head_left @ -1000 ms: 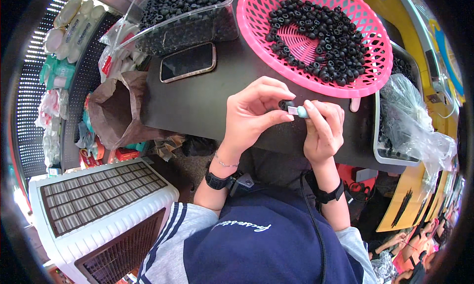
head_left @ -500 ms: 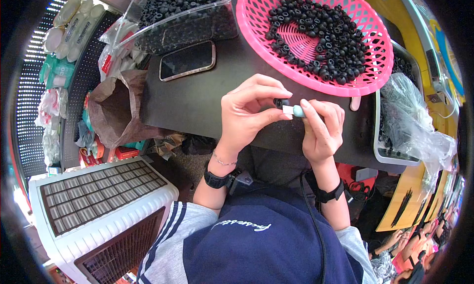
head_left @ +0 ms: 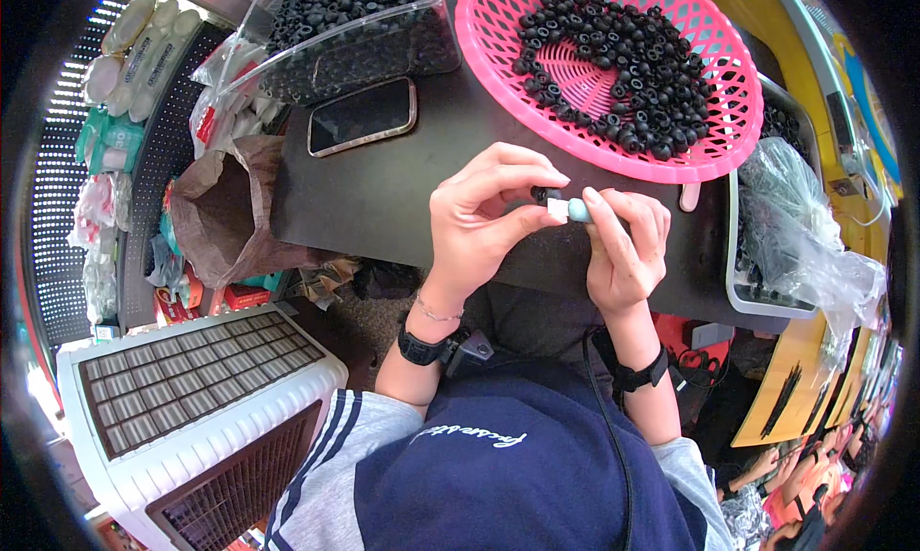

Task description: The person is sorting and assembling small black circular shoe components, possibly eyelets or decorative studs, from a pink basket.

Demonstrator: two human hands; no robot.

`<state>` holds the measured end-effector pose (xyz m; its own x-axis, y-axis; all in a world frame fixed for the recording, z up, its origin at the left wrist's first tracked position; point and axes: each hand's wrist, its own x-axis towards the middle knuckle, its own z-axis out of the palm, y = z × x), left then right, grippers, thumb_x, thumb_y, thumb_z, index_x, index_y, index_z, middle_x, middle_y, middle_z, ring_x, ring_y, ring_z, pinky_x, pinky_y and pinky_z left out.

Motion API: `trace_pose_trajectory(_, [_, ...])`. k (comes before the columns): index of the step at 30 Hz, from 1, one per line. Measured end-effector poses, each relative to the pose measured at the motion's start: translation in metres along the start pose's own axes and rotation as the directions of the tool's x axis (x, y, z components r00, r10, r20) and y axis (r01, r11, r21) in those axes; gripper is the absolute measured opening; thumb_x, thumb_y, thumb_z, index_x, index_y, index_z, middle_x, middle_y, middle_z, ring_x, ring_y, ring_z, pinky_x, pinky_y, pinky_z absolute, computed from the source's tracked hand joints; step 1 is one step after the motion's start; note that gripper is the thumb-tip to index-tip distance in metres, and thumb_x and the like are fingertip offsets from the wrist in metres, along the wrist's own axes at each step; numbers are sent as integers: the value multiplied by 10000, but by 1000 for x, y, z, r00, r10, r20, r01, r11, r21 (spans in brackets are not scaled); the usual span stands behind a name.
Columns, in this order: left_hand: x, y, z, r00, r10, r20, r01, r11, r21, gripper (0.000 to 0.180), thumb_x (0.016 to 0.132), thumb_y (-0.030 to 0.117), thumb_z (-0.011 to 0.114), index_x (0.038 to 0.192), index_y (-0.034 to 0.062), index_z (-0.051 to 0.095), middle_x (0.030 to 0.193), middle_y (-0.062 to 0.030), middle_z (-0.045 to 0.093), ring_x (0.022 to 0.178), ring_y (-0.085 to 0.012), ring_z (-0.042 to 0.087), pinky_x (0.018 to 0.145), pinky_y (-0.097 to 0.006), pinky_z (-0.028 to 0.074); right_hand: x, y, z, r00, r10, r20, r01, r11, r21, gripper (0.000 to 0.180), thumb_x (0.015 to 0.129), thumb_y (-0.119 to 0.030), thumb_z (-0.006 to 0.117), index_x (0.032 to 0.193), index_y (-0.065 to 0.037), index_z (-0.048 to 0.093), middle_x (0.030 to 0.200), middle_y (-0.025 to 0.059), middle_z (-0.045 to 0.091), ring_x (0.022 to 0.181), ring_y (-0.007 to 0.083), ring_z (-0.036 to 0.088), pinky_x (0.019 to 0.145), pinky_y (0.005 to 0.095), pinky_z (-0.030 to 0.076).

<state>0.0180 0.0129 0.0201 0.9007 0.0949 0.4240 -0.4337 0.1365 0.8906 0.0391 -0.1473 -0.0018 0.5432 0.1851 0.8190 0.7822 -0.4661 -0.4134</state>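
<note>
Over the front part of the dark table (head_left: 374, 192), my left hand (head_left: 479, 206) pinches a small black ring-like part (head_left: 543, 195) between thumb and fingers. My right hand (head_left: 628, 249) grips a small pale green piece with a white flat end (head_left: 578, 211), its white end against the black part. Whether the white end goes inside the part is too small to tell. Beyond my hands stands a pink lattice basket (head_left: 671, 173) holding many similar black parts (head_left: 661, 91), heaped around a bare patch of its bottom.
A clear plastic box (head_left: 359, 67) full of black parts stands at the far left, with a phone (head_left: 364, 118) before it. To the right, a clear plastic bag (head_left: 795, 216) lies over a pale tray (head_left: 767, 305). A brown bag (head_left: 220, 211) and a white air cooler (head_left: 201, 388) are at left.
Both hands hold nearly the same place and grip. The black part and the pale green piece have shifted up very slightly.
</note>
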Motion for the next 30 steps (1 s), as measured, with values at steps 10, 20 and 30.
trace_pose_trajectory(10, [-1, 2, 4, 1000, -16, -14, 16, 999, 35, 233, 774, -9, 711, 994, -60, 656, 1016, -139, 590, 870, -158, 602, 724, -240, 502, -1, 1, 1, 1000, 0, -19, 0, 1000, -12, 336, 667, -84, 700, 1002, -84, 714, 870, 41, 627, 756, 210, 571, 715, 321, 423])
trace_pose_trajectory(20, [-1, 3, 6, 999, -28, -21, 29, 999, 30, 231, 774, -14, 704, 996, -59, 655, 991, -133, 604, 859, -161, 604, 713, -239, 501, -1, 0, 1, 999, -5, -41, 2, 998, -67, 321, 687, -96, 703, 1008, -77, 714, 869, 50, 636, 768, 209, 578, 744, 317, 429])
trace_pose_trajectory(30, [-2, 0, 8, 996, -79, -43, 74, 992, -97, 288, 755, 40, 743, 1003, -65, 638, 921, -129, 605, 749, -170, 614, 689, -268, 507, -9, 8, 6, 992, 63, -111, -45, 986, 162, 209, 915, -78, 547, 1061, 65, 592, 899, 166, 648, 677, 258, 599, 588, 326, 482])
